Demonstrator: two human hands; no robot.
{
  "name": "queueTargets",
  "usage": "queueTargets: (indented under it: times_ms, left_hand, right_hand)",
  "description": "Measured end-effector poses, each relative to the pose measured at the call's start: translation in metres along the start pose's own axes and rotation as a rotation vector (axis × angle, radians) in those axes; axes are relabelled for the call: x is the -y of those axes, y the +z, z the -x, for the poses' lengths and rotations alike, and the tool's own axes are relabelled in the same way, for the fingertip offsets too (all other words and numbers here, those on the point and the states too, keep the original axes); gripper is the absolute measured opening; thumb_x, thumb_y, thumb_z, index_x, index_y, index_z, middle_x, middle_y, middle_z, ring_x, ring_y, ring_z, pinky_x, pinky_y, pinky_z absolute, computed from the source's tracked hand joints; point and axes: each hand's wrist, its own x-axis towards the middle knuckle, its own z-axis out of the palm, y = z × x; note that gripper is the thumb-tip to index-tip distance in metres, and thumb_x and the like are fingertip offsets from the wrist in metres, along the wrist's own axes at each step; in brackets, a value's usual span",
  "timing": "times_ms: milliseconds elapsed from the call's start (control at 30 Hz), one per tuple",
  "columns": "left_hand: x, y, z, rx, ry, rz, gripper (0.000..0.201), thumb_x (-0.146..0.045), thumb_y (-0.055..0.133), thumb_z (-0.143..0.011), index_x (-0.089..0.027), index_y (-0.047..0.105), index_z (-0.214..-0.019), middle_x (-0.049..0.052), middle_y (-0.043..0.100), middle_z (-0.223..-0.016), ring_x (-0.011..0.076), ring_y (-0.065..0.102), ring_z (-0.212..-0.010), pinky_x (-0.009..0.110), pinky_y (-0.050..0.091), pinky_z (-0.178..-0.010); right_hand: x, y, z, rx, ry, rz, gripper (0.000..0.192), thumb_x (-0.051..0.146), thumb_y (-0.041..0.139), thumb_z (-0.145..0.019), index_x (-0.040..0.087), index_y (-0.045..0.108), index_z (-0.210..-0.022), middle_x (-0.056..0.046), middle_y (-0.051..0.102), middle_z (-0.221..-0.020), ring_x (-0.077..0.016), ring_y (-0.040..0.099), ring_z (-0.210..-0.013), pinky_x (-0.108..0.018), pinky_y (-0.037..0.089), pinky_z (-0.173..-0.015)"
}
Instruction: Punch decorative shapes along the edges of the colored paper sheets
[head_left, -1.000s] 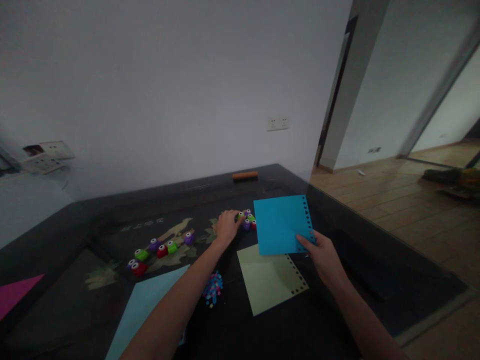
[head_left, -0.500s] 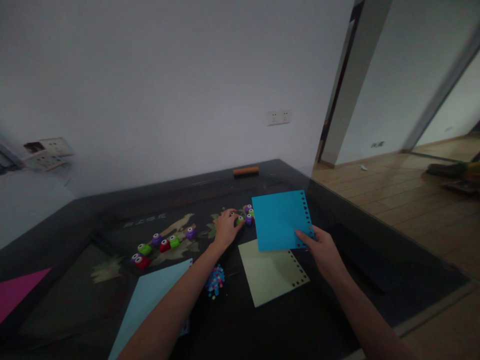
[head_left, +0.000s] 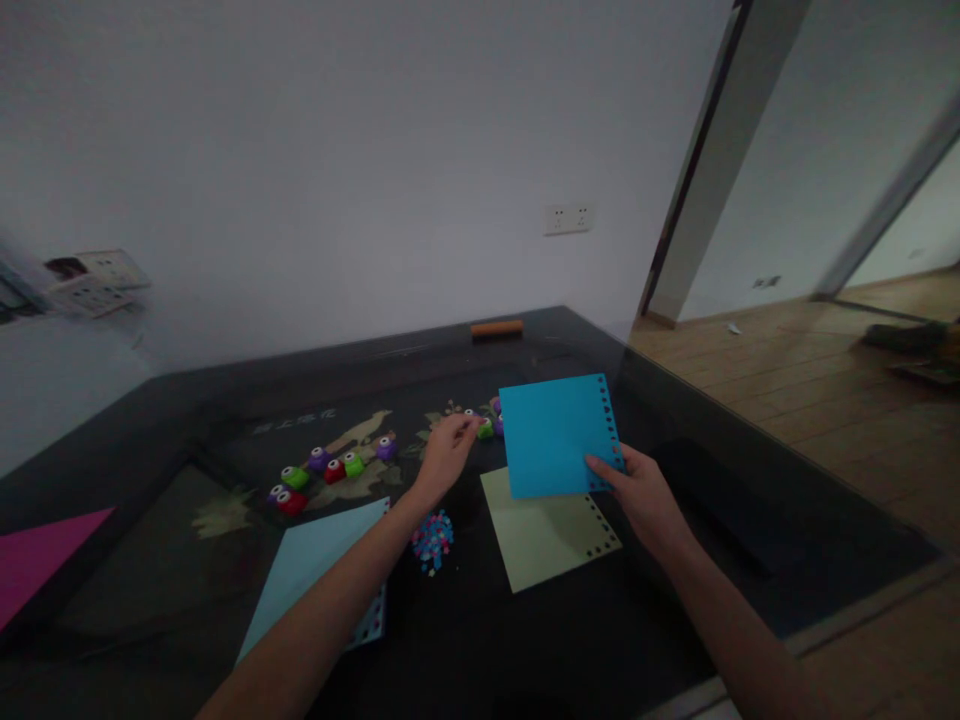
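My right hand (head_left: 637,480) pinches a bright blue sheet of paper (head_left: 555,435) by its lower right corner, near the row of punched holes, thumb on the front. The sheet is held tilted above a pale yellow-green sheet (head_left: 540,545) lying on the dark table. My left hand (head_left: 448,452) hovers just left of a green toy with a big white eye (head_left: 485,429). Its fingers are loosely bent and no object shows in them. Purple toys stand beside the green one, partly covered by the blue sheet.
Several more eyed toys (head_left: 334,470) stand to the left. A pile of small colourful pieces (head_left: 433,540) lies near my left forearm, beside a light blue sheet (head_left: 315,560). A pink sheet (head_left: 45,560) is far left; an orange-brown stick (head_left: 496,329) lies at the back edge.
My left hand has lifted off the green toy and drawn slightly left, its fingers closer together. My right hand keeps the blue sheet in nearly the same place. The view has shifted slightly.
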Motion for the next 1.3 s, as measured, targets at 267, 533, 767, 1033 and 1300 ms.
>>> queueTargets:
  times_ms: [267,533,767,1033,1300]
  left_hand:
    - [-0.036,0.0,0.056,0.213,-0.19,0.252,0.031,-0.044,0.053,-0.082,-0.015,0.062,-0.076,0.001,0.067,-0.06,0.0168,0.064,-0.058,0.025,0.047,-0.055]
    - [-0.044,-0.013,0.073,0.197,-0.266,0.289,0.022,-0.038,0.059,-0.078,-0.017,0.06,-0.071,-0.002,0.064,-0.056,0.015,0.061,-0.054,0.023,0.044,-0.054]
    - [-0.04,-0.012,0.076,0.218,-0.285,0.33,0.017,-0.033,0.061,-0.076,-0.017,0.057,-0.071,-0.001,0.066,-0.063,0.0139,0.063,-0.057,0.025,0.048,-0.059]
    - [-0.059,-0.019,0.077,0.273,-0.361,0.261,0.04,-0.027,0.06,-0.078,-0.019,0.049,-0.115,-0.004,0.065,-0.06,0.0133,0.059,-0.051,0.022,0.043,-0.048]
    - [-0.055,-0.016,0.119,-0.018,-0.012,0.096,0.022,-0.021,0.046,-0.089,-0.021,0.049,-0.111,-0.001,0.054,-0.078,0.0134,0.055,-0.07,0.025,0.047,-0.065]
  right_hand:
    - [0.004,0.014,0.012,0.12,0.06,0.111,0.043,0.044,0.079,-0.06,0.017,0.067,-0.092,-0.007,0.073,-0.083,-0.0238,0.067,-0.071,-0.039,0.054,-0.07]
    - [0.004,0.011,0.004,0.044,-0.003,0.1,0.039,0.043,0.079,-0.059,0.018,0.069,-0.088,-0.005,0.072,-0.081,-0.0174,0.064,-0.069,-0.03,0.05,-0.067]
    - [-0.003,0.006,-0.002,0.005,-0.036,0.177,0.03,0.037,0.079,-0.058,0.018,0.07,-0.08,-0.002,0.069,-0.073,-0.0151,0.06,-0.064,-0.029,0.047,-0.064]
    - [0.0,-0.001,-0.005,0.007,0.02,0.143,0.034,0.029,0.082,-0.054,0.019,0.07,-0.083,0.0,0.068,-0.066,-0.0132,0.059,-0.06,-0.029,0.046,-0.064]
    - [0.009,-0.008,-0.004,-0.015,0.118,0.153,0.04,0.03,0.084,-0.049,0.017,0.07,-0.084,0.001,0.068,-0.065,-0.0123,0.057,-0.054,-0.027,0.044,-0.056]
